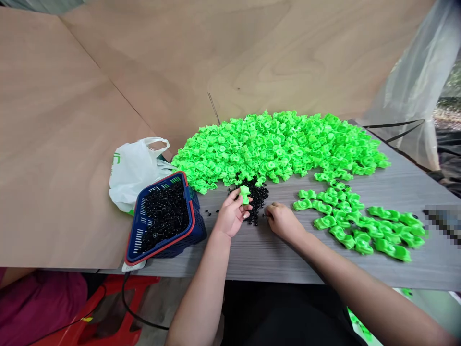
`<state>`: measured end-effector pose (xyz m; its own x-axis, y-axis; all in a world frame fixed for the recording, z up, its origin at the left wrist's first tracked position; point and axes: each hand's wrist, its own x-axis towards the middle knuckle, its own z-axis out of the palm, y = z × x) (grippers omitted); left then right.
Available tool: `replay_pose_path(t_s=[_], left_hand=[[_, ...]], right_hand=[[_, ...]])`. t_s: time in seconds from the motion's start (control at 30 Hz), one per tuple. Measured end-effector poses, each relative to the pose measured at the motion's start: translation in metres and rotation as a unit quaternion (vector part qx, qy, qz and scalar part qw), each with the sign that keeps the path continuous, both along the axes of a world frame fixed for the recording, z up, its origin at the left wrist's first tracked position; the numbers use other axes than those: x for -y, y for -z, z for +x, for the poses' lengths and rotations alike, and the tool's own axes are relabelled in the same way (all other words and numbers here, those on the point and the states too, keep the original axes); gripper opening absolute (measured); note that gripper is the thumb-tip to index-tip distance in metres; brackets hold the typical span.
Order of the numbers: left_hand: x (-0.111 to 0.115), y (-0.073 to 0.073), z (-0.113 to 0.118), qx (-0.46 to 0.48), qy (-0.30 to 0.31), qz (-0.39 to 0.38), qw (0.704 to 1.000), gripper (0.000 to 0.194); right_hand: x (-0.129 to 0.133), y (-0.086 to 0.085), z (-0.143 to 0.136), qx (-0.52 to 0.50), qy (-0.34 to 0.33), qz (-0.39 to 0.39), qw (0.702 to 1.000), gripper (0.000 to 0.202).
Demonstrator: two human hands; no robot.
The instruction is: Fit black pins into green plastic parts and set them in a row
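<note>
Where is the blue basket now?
In the head view, the blue basket stands at left on the table, beside the white bag, left of the left hand.

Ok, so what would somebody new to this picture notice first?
Probably the big heap of bright green parts along the back of the grey table. Next, the blue basket of small black pieces at the left, with a white bag just beyond it. Near the middle, the left hand holds one green part.
</note>
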<state>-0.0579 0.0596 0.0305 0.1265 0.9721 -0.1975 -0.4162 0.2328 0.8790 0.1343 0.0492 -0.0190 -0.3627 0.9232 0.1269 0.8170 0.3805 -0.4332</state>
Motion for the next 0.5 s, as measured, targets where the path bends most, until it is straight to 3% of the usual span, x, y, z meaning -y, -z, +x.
replay_pose_path(t_s=[0.17, 0.27, 0.33, 0.5], left_hand=[[0.019, -0.009, 0.007, 0.075, 0.063, -0.022, 0.995, 0.061], [0.023, -0.005, 0.013, 0.058, 0.065, -0.017, 0.996, 0.059], [0.025, 0.001, 0.021, 0.030, 0.050, -0.012, 0.998, 0.054], [0.030, 0.011, 0.043, -0.023, -0.014, 0.013, 1.000, 0.053]], right_hand=[[-0.006, -0.008, 0.020, -0.110, 0.013, -0.056, 0.992, 0.007], [-0.008, -0.015, 0.030, -0.261, 0.001, -0.135, 0.956, 0.011], [-0.006, -0.021, 0.030, -0.391, -0.003, -0.178, 0.903, 0.017], [0.007, -0.030, 0.012, -0.653, 0.012, -0.240, 0.719, 0.023]])
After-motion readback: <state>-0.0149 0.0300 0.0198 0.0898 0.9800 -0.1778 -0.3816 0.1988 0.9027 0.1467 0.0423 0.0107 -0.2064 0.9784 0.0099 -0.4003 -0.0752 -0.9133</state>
